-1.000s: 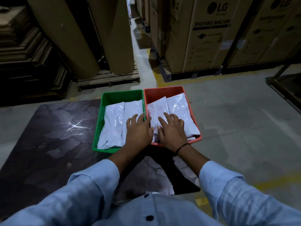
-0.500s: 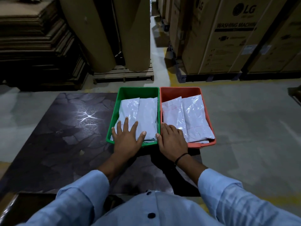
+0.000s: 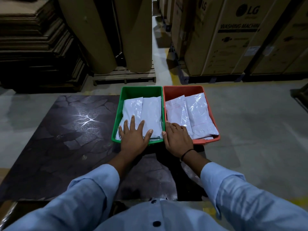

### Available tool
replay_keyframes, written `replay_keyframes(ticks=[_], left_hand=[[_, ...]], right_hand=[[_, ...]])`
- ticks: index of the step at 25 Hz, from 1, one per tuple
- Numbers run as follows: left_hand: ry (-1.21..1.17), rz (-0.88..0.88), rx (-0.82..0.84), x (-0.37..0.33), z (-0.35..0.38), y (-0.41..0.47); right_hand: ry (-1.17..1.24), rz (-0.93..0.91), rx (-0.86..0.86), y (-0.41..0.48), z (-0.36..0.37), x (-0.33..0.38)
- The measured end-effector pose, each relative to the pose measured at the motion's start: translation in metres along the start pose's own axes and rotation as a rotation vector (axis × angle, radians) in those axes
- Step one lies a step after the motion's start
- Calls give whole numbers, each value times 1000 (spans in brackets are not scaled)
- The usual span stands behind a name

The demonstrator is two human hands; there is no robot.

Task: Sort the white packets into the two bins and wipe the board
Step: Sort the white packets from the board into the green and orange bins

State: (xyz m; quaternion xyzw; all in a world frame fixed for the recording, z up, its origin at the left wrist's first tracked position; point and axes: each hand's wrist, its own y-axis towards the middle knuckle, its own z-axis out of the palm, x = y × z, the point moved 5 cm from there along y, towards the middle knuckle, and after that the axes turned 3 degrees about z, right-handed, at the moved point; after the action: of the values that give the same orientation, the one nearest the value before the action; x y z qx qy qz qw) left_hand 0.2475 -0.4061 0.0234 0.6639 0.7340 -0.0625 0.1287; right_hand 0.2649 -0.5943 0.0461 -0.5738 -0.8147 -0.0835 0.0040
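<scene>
Setting: warehouse floor, with large cardboard rolls [image 3: 106, 34] on a wooden pallet [image 3: 124, 77] at the back and tall washing-machine cartons [image 3: 233, 39] to the right.
Board: a dark, stone-patterned board [image 3: 58, 139] lies flat on the concrete floor [image 3: 258, 130]; a bright glare sits on its glossy face and no cloth is in sight.
Bins: green bin [image 3: 140, 91] and red bin [image 3: 183, 90] stand side by side, walls touching, at the board's far right corner.
Packets: white packets [image 3: 152, 114] lie two abreast in each bin, glossy and crinkled, reaching almost to the rims; none is loose on the board.
Left hand [image 3: 135, 137]: flat, fingers spread, pressing on the packets at the green bin's near edge; it pinches nothing.
Right hand [image 3: 177, 139]: flat, fingers loosely together, over the red bin's near rim; nothing is gripped.
Stage: sorting looks complete; wiping seems still to come.
Risk: slick packets may slide or spring up once pressure lifts, since they sit high in the bins.
Risk: pushing on the near rims could shove either bin off the board's edge.
</scene>
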Motion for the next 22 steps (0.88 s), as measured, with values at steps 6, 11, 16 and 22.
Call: replay_keyframes(ticks=[6,11,16,22], left_hand=[[-23,-3,44,-1,-2,23],[-22,-1,41,1,-2,33],[-30,31,31,1,-6,30],[-20,7,-55,23,-37,14]], right_hand=[[-8,-5,11,25,0,-5],[3,-4,22,36,2,-5],[41,-13,-42,37,2,-8],[164,-54,-185,47,-14,22]])
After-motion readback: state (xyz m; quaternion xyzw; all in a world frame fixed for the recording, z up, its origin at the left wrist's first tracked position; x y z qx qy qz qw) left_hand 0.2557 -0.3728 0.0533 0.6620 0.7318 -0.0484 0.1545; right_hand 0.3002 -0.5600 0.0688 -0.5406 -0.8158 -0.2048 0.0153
